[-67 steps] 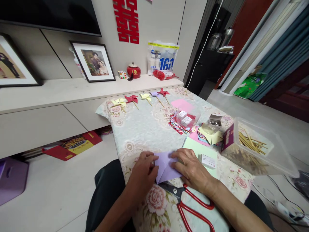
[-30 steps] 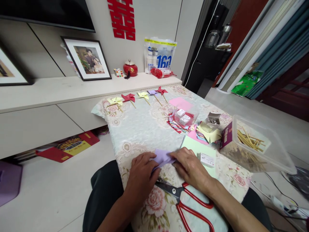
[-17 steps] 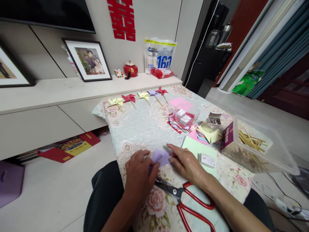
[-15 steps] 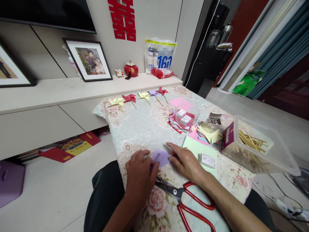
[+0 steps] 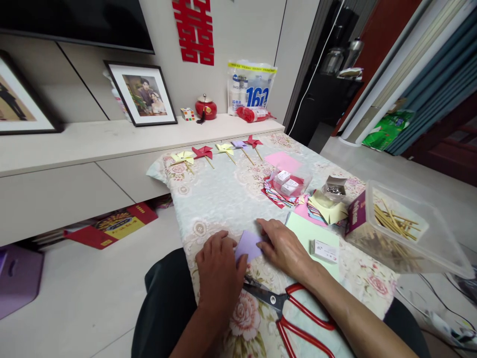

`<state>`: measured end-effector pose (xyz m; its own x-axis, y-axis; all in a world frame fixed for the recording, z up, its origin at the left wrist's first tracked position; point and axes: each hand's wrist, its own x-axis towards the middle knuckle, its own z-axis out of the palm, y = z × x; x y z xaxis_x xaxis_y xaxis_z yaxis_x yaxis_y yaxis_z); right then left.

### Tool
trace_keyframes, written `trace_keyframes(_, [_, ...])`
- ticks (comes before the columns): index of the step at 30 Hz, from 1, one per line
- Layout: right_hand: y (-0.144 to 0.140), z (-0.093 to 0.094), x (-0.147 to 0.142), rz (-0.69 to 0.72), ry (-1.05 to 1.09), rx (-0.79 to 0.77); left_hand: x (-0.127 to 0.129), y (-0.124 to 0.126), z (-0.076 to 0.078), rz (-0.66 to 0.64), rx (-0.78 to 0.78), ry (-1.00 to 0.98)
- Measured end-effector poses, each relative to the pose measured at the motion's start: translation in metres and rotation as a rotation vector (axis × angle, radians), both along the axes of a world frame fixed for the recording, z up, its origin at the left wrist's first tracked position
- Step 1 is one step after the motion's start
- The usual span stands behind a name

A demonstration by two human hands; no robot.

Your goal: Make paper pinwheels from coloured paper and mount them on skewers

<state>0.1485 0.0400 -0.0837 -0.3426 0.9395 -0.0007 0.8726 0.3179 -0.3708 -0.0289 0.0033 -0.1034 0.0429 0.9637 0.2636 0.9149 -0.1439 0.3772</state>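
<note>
Head view, lower middle of the frame: the left hand [image 5: 219,268] lies palm down, fingers loosely curled, pressing the left edge of a folded lilac paper square [image 5: 248,245] flat on the floral tablecloth [image 5: 219,199]. Its right edge is pinned by the flat, extended fingers of the right hand [image 5: 285,248]; neither hand grips it. Just below lie red-handled scissors [image 5: 290,313]. Further right sit a pale green sheet [image 5: 305,231], a small white box [image 5: 325,251], then a clear tub of wooden sticks [image 5: 400,228]. Paper pinwheels [image 5: 203,153] line the tablecloth's far edge.
</note>
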Motion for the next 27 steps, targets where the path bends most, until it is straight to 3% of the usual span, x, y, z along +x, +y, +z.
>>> trace_keyframes(3, [0.001,0.010,-0.004,-0.033,-0.111,-0.052,0.002,-0.001,-0.001,-0.005,0.040,-0.005])
trace_keyframes(9, [0.007,0.026,-0.011,-0.111,-0.220,-0.156,0.016,-0.014,-0.006,-0.146,0.126,0.087])
trace_keyframes(13, [0.011,0.029,-0.015,-0.126,-0.252,-0.202,0.020,-0.019,-0.002,-0.201,0.088,0.203])
trace_keyframes(18, [0.006,0.030,-0.014,-0.129,-0.255,-0.220,0.017,-0.016,0.001,-0.259,0.163,0.299])
trace_keyframes(23, [0.006,0.027,-0.011,-0.120,-0.232,-0.215,0.017,-0.013,-0.008,-0.226,0.219,0.312])
trace_keyframes(27, [0.002,0.031,-0.013,-0.144,-0.240,-0.176,0.013,-0.011,-0.012,-0.272,0.205,0.307])
